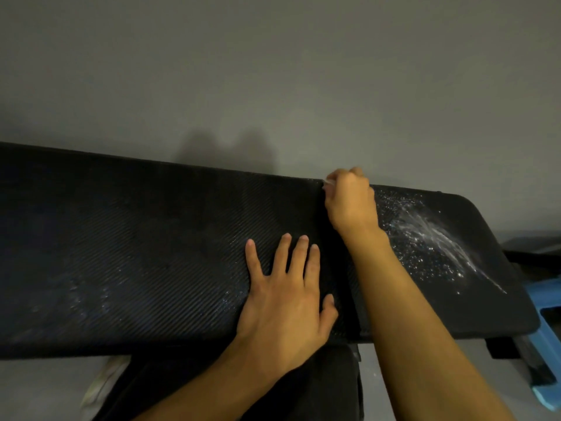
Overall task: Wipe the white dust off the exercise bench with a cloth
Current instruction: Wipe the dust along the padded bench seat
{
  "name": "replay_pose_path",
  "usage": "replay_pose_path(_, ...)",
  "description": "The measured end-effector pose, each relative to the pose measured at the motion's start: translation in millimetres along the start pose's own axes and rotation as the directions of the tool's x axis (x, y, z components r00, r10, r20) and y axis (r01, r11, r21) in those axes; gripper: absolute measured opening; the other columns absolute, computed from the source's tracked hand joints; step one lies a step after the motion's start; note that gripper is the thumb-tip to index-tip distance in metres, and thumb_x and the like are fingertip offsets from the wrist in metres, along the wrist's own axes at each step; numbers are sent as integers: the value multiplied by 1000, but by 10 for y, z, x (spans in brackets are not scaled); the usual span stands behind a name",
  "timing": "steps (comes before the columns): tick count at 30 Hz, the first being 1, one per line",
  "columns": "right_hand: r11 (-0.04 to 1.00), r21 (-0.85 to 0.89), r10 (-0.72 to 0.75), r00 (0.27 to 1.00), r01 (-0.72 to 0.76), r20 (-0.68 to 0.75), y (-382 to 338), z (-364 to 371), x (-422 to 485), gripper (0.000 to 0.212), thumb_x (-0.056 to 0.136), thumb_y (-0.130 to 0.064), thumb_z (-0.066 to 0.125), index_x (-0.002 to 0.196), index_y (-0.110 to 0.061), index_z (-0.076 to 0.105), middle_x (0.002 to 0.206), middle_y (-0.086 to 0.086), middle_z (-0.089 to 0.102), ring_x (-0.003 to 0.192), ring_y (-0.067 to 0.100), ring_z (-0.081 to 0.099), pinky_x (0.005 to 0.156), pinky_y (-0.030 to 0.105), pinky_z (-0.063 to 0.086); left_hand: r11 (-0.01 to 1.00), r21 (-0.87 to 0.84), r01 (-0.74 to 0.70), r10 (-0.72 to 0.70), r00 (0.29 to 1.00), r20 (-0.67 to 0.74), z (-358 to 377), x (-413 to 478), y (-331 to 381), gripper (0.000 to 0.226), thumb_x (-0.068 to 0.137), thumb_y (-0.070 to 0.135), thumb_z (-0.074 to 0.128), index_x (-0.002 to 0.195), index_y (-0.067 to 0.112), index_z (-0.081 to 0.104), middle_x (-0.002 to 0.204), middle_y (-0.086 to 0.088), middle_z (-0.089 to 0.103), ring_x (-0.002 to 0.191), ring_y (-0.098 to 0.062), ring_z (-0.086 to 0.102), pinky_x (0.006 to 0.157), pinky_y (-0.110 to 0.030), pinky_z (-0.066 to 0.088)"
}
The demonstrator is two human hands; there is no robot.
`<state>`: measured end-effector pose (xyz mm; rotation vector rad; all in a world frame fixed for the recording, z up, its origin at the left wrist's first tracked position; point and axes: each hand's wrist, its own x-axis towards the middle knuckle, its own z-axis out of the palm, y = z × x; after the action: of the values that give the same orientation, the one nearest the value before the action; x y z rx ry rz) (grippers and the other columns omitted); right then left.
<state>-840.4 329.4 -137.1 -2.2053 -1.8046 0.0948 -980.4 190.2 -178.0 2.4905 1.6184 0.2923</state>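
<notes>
On the dusty bench [136,238], left hand [285,302] with fingers [299,253] spread flat, right hand [352,202] pinching a white cloth [329,182].

one exercise bench [151,253]; on it two hands (left hand [282,302], right hand [352,205]), one cloth [328,183], one white dust patch [431,238]; beside it one blue stool [543,296].

This is looking like a home workout corner rather than a full gym, though I cannot say for sure. A black padded exercise bench [151,253] is standing along a bare grey wall [273,71]. White dust [425,235] is lying scattered over its right end, a blue plastic stool [546,296] is sitting just beside that end, and a pale plain floor [45,384] is showing underneath.
</notes>
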Motion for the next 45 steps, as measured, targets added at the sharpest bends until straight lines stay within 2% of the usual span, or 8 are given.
replay_pose_path(6, 971, 122, -217, 973, 207, 75, -113, 50, -174, 21, 98, -20, 59, 114, -14, 71, 112, 12, 64, 97, 32, 65, 85, 46, 55, 1000, -10, -4, 4, 1000, 1, 5, 5, -14, 76, 93, 54, 43, 151, 6, 48, 157, -16, 46, 149, -37, 37, 112, -79, 21)
replay_pose_path(11, 1000, -9, -17, 1000, 17, 26, -101, 57, 169, 22, 100, -18, 56, 116, -7, 67, 118, 19, 58, 98, 43, 64, 84, 48, 55, 1000, -6, -5, 5, 1000, -12, 9, 2, -1, 76, 92, 54, 42, 151, 6, 48, 157, -16, 46, 149, -37, 37, 112, -79, 21)
replay_pose_path(16, 967, 164, -209, 974, 193, 87, -177, 3, -291, 19, 97, -23, 61, 112, -16, 71, 110, 9, 64, 97, 30, 65, 84, 44, 55, 1000, -14, -5, 5, 1000, -11, 12, 7, -8, 76, 93, 54, 43, 150, 5, 49, 157, -16, 45, 149, -37, 36, 112, -79, 21)
replay_pose_path(26, 985, 161, -68, 998, 66, 6, 170, -148, -1288, 19, 99, -27, 56, 112, -20, 69, 108, 0, 57, 85, 25, 66, 76, 45, 55, 1000, -4, -10, 10, 1000, 1, -11, -11, -17, 70, 93, 50, 37, 148, 8, 50, 157, -15, 46, 149, -36, 36, 112, -78, 22)
replay_pose_path(31, 946, 325, -31, 999, 20, 28, 410, -257, -1812, 17, 93, -20, 68, 105, -30, 72, 98, -14, 61, 85, 4, 63, 75, 21, 51, 983, 28, -181, 181, 983, -14, 55, -53, 11, 63, 94, 51, 40, 145, 16, 53, 154, -13, 48, 148, -36, 37, 112, -78, 23)
replay_pose_path(36, 972, 235, 38, 997, -22, -63, 576, -220, -1688, 16, 95, -26, 66, 110, -24, 71, 101, -9, 59, 84, 15, 66, 72, 36, 56, 984, 27, -175, 175, 984, -17, 40, -33, -1, 60, 93, 51, 42, 145, 22, 52, 152, -10, 49, 146, -33, 40, 114, -76, 25)
replay_pose_path(41, 950, 314, 2, 1000, 8, -30, 636, -268, -2128, 15, 90, -21, 72, 103, -26, 73, 96, -13, 59, 81, 4, 64, 72, 19, 51, 987, 7, -158, 158, 987, -17, 52, -38, -6, 58, 95, 52, 39, 145, 26, 52, 152, -7, 49, 147, -32, 38, 115, -75, 22)
replay_pose_path(45, 966, 238, 125, 989, -103, -81, 968, -328, -2017, 13, 91, -19, 71, 104, -21, 73, 94, -6, 58, 79, 11, 61, 72, 29, 52, 988, -2, -152, 152, 988, -29, 62, -36, 10, 57, 95, 52, 38, 145, 29, 53, 152, -6, 49, 147, -31, 39, 116, -75, 20)
